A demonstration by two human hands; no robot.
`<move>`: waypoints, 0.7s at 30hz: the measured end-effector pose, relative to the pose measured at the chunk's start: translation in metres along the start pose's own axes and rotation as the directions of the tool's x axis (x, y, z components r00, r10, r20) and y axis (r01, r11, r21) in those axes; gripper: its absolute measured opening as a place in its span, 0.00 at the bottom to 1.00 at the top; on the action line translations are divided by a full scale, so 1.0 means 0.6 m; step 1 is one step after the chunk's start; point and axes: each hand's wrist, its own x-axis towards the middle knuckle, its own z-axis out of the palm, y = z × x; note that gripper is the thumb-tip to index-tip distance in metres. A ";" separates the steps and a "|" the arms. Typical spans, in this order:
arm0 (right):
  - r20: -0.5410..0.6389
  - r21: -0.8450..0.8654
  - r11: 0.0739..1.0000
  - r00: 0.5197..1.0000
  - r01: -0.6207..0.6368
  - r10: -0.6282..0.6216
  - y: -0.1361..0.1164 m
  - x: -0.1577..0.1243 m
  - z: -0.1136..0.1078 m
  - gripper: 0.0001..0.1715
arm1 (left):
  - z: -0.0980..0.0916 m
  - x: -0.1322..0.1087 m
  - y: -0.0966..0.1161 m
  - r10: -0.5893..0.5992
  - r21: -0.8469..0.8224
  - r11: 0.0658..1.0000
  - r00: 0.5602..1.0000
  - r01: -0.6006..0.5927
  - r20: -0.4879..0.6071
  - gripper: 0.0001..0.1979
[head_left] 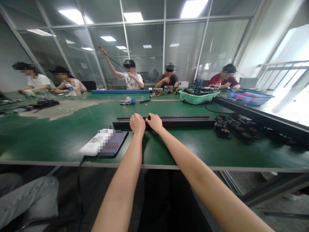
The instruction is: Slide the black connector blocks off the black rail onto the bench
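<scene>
Black extrusion rail [188,123] lying lengthwise across the middle of the green-topped desk [48,145], parallel to the near edge, with a thinner black bar [178,117] along its far side. Right hand [154,122] on top of the rail, fingertips apparently closed on a small black fitting [149,118]. Left hand [137,124] just beside it, knuckles up, fingers curled down out of sight: firm hold or mere contact impossible to tell. Both hands nearly touching, around the rail's left portion.

Progress as visible: no bracket seated along the exposed length of the rail; heap of black brackets [235,127] lying loose toward the desk's right edge, well apart from both hands. Longer black rail [256,117] running along the right edge, toward the far corner.

Left of the hands, by the near edge: tablet [103,143], face pixelated, cable dropping over the edge. Toward the far edge: teal basket [199,97] holding black cables, blue basket [248,98], crumpled cloth [127,101]. Co-workers [167,77] seated beyond, busy with their own items.
</scene>
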 end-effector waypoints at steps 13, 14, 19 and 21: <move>0.008 0.012 1.000 1.000 0.013 -0.013 0.006 0.003 -0.002 0.15 | 0.001 -0.001 -0.002 -0.015 -0.010 1.000 1.000 0.015 -0.007 0.20; 0.007 0.011 1.000 1.000 0.013 -0.013 0.006 0.003 -0.001 0.15 | 0.001 -0.001 -0.002 -0.016 -0.009 1.000 1.000 0.016 -0.006 0.20; 0.002 0.006 1.000 1.000 0.014 -0.014 0.009 0.005 -0.001 0.15 | 0.000 -0.002 0.000 -0.012 0.008 1.000 1.000 0.012 -0.002 0.20; 0.006 0.003 1.000 1.000 0.014 -0.014 0.009 0.004 -0.002 0.15 | 0.001 -0.001 -0.001 -0.013 0.007 1.000 1.000 0.013 -0.004 0.20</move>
